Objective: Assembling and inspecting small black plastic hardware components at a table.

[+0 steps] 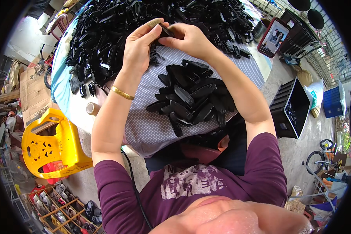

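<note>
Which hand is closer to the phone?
Right. The right hand is to the left of the phone, apart from it; the left hand is farther left.

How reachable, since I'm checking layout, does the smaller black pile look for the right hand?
Probably yes: the smaller pile lies uncovered near the right hand, though that hand holds a black piece.

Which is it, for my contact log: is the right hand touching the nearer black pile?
Apart: the head view shows patterned cloth between the right hand and the pile.
</note>
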The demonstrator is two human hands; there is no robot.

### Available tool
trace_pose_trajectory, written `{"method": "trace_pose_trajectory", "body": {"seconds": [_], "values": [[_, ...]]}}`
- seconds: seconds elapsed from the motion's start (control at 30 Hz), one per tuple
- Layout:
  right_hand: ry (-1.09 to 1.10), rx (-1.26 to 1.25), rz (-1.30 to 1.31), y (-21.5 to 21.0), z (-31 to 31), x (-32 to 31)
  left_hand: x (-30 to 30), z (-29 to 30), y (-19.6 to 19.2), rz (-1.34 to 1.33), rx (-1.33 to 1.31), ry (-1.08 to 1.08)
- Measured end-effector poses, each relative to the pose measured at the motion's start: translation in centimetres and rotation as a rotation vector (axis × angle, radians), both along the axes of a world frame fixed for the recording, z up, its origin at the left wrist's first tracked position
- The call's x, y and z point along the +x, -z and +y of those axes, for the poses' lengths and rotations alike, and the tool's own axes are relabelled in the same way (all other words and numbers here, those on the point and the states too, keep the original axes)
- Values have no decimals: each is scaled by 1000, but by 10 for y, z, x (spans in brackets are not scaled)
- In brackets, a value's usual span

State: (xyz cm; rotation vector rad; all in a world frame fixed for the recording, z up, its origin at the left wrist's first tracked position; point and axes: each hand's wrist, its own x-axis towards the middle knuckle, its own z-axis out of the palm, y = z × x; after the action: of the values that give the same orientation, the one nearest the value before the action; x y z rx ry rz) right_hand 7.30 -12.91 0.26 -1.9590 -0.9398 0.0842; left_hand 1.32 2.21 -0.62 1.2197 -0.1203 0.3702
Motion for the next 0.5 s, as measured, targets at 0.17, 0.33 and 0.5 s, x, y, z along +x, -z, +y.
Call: {"method": "trace_pose_trajectory", "body": {"seconds": [0.17,0.33,0.5], "values": [[-77,295,-45,17,4,-1,0,4,-2,-97,93,53],[44,255,-358,18,6,-5,-3,0,-7,-70,12,83],[47,339,-430,20,9,-4,-2,3,-7,-41,-11,113]]}}
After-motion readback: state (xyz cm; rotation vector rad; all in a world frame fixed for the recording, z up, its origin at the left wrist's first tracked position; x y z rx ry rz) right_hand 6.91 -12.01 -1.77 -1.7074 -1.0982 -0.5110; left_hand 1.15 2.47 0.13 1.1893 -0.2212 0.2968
